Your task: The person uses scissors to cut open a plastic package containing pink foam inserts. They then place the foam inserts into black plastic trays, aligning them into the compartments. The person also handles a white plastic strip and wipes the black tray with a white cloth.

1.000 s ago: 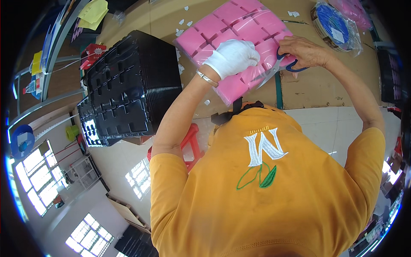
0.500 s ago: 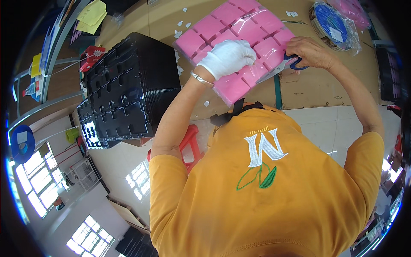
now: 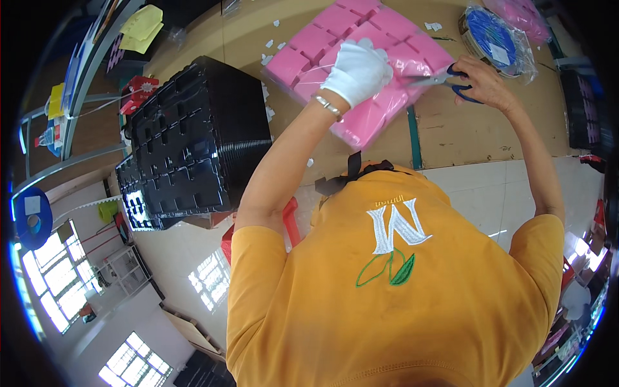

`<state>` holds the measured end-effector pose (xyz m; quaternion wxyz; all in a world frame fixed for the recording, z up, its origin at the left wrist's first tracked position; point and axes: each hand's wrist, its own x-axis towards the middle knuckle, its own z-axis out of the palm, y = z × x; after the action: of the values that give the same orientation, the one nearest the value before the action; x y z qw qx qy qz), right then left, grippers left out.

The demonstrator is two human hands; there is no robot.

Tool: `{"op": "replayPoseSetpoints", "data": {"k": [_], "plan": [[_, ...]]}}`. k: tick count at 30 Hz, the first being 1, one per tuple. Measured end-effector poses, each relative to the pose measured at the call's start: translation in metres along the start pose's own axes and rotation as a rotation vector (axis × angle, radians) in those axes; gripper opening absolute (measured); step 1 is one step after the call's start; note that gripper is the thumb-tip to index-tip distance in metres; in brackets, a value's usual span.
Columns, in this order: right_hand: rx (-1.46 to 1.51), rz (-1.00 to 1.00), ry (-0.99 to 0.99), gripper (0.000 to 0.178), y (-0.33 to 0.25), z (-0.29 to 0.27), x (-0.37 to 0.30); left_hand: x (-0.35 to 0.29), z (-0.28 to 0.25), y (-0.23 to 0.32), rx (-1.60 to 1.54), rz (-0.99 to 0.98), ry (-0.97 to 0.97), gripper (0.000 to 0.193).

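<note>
Two hands are working: the right hand (image 3: pixel 483 84) is gripping blue-handled scissors (image 3: pixel 433 80); the gloved left hand (image 3: pixel 358 72) is resting on the film-wrapped pink block (image 3: pixel 401 48), any pinch being hidden. Lying by the tabletop's (image 3: pixel 477 132) near edge, it is probably feeling light, springy, slippery; opposite sides are likely offering the surest hold.

1. A brown-topped table (image 3: pixel 483 129) spans the far part of the scene, a green strip (image 3: pixel 414 138) on its surface.
2. Around its centre lies a pink foam block (image 3: pixel 407 44) in clear plastic.
3. White paper scraps (image 3: pixel 266 59) lie left of the block, others to its right.
4. Far right rest a blue spool (image 3: pixel 485 29) in clear wrapping and, beside it, a pink bundle (image 3: pixel 521 19).
5. The pale, shiny floor (image 3: pixel 471 188) carries a red stool (image 3: pixel 292 224), partly hidden, at near left.
</note>
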<state>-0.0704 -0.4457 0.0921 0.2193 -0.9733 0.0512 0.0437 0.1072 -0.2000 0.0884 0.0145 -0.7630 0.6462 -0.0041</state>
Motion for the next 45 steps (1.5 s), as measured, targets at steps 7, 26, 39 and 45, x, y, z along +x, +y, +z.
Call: {"op": "replayPoseSetpoints", "data": {"k": [7, 26, 39, 45], "plan": [[0.577, 0.481, 0.490, 0.045, 0.038, 0.069, 0.022, 0.036, 0.021, -0.004, 0.008, 0.054, 0.322, 0.015], [0.880, 0.763, 0.621, 0.044, -0.036, 0.133, 0.076, -0.001, 0.034, -0.018, -0.285, 0.257, 0.247, 0.007], [0.598, 0.435, 0.476, 0.053, -0.020, 0.087, 0.038, -0.004, 0.037, -0.017, -0.353, 0.059, 0.266, 0.012], [-0.135, -0.097, 0.148, 0.059, 0.031, -0.003, -0.003, 0.015, 0.035, -0.018, -0.348, 0.132, 0.365, 0.008]]}}
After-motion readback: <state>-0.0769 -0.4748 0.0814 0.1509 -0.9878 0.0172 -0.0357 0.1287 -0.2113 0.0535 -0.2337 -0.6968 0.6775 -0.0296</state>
